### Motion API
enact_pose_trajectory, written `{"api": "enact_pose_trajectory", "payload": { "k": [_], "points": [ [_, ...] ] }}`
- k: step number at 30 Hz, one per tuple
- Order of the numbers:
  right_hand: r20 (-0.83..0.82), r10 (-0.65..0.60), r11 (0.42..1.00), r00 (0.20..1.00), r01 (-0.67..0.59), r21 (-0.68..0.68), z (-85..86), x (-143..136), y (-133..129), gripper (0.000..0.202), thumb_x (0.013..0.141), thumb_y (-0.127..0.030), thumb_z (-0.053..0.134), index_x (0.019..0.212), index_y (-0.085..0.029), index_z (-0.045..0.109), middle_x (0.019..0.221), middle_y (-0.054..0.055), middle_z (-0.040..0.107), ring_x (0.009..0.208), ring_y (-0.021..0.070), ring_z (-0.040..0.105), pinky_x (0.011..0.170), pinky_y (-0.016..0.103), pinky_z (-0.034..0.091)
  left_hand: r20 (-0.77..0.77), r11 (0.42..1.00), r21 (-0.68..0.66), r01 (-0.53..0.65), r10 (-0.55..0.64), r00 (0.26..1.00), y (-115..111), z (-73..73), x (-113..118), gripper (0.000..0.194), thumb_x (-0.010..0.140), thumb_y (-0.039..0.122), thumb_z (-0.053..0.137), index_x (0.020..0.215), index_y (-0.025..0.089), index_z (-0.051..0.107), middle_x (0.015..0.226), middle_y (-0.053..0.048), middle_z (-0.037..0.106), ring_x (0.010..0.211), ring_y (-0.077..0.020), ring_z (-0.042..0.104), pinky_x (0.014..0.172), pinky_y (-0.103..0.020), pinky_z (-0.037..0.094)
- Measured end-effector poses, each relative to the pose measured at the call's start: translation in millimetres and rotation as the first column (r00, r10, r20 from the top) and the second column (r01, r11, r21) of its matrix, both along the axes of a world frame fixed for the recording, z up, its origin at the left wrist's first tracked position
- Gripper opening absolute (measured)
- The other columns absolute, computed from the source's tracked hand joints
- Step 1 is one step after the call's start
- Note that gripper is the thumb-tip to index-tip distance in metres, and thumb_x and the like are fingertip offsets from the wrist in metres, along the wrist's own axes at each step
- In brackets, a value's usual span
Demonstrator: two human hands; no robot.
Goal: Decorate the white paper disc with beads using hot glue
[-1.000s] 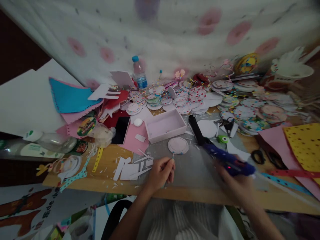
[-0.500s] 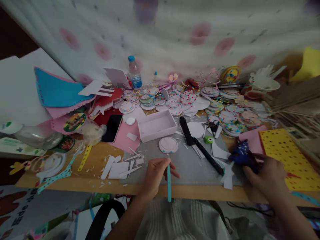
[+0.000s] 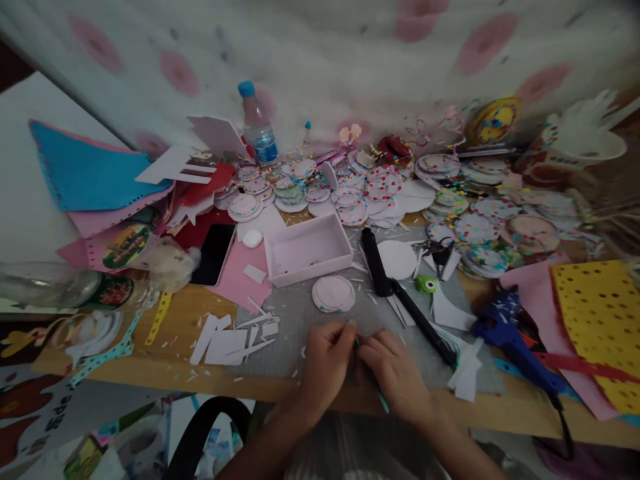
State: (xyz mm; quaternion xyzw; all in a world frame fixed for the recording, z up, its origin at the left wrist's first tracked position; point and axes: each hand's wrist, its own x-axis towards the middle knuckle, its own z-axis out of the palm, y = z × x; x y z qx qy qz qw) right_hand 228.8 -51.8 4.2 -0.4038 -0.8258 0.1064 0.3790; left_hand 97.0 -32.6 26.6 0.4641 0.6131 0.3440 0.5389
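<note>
My left hand [image 3: 327, 360] is closed in a pinch on a slim teal strip [image 3: 384, 403], mostly hidden by my fingers. Close beside it, my right hand [image 3: 393, 373] has its fingers closed on the same strip, whose lower end sticks out under the palm. Both hands are over the front of the grey cutting mat [image 3: 295, 320]. Just beyond them lies a round white paper disc [image 3: 333, 294] with small coloured dots at its edge. A blue glue gun [image 3: 515, 343] lies on the right, apart from my right hand.
Behind the disc stands a white open box [image 3: 309, 253]. A long black tool [image 3: 400, 300] lies to its right. Several decorated paper discs [image 3: 355, 193] are heaped at the back, near a water bottle [image 3: 260, 127]. Paper scraps [image 3: 233, 343] and a phone [image 3: 215, 253] lie left.
My right hand has let go of the glue gun and come left to join my left hand at the teal strip. The strip is now tilted. The view has shifted slightly.
</note>
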Motion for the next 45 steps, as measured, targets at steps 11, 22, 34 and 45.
{"api": "enact_pose_trajectory", "payload": {
  "k": [11,22,34,45],
  "points": [
    [-0.238,-0.333,0.92,0.912,0.259,-0.293,-11.2,-3.3,11.3,0.015,0.088,-0.011,0.044,0.09,-0.024,0.039,0.073,-0.002,0.049,0.062,0.0131,0.052,0.056,0.025,0.045,-0.531,0.761,0.458,0.46,-0.181,0.828,-8.8,-4.5,-54.8,0.027,0.091,0.019,0.046,0.111,0.017,0.064,0.11,-0.011,0.07,0.101,-0.0237,0.062,0.091,-0.038,0.046],
    [-0.221,-0.329,0.891,0.918,0.224,-0.394,-10.5,-4.5,13.9,0.015,0.087,-0.012,0.046,0.087,-0.025,0.039,0.071,-0.004,0.048,0.059,0.012,0.05,0.053,0.023,0.042,-0.83,0.53,0.265,0.806,-0.301,0.47,3.3,-17.6,-72.7,0.054,0.084,0.032,0.056,0.137,0.021,0.05,0.154,-0.018,0.031,0.139,-0.0342,0.033,0.109,-0.053,0.032],
    [-0.21,-0.291,0.897,0.933,0.189,-0.4,-18.7,-2.7,13.1,0.017,0.085,-0.01,0.047,0.09,-0.025,0.041,0.076,-0.002,0.05,0.064,0.0133,0.052,0.056,0.023,0.043,-0.814,0.547,0.226,0.806,-0.349,0.465,6.5,-16.3,-72.0,0.057,0.083,0.041,0.058,0.137,0.026,0.05,0.157,-0.016,0.025,0.141,-0.0347,0.029,0.111,-0.055,0.025],
    [-0.234,-0.353,0.896,0.906,0.255,-0.365,-12.4,-4.9,11.6,0.017,0.086,-0.011,0.047,0.087,-0.025,0.039,0.072,-0.004,0.046,0.058,0.0111,0.05,0.053,0.022,0.041,-0.811,0.55,0.225,0.805,-0.352,0.467,5.8,-16.3,-72.7,0.055,0.083,0.042,0.058,0.136,0.026,0.052,0.156,-0.017,0.027,0.142,-0.0335,0.028,0.112,-0.055,0.023]
  ]
}}
